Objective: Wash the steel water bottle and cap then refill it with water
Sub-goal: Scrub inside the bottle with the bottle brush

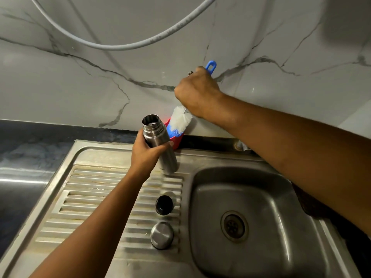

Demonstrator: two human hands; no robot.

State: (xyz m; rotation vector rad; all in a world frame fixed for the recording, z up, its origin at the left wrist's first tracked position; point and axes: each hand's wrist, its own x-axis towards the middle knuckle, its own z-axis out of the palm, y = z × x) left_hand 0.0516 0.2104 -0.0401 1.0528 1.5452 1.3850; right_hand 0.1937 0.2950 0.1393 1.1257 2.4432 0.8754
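My left hand (pixel 147 155) grips the open steel water bottle (pixel 156 135), held slightly tilted above the ribbed draining board, mouth up. My right hand (pixel 197 92) holds the blue handle of a bottle brush (pixel 181 120); its white and blue bristles sit in a red holder (pixel 176 140) just behind the bottle. Two caps rest on the draining board: a black inner stopper (pixel 164 205) and, nearer me, a steel outer cap (pixel 162 235).
The steel sink basin (pixel 267 207) with its drain (pixel 234 226) lies to the right of the draining board (pixel 96 197). A tap base (pixel 240 145) shows behind my right arm. A grey hose (pixel 120 46) loops across the marble wall. Dark countertop lies to the left.
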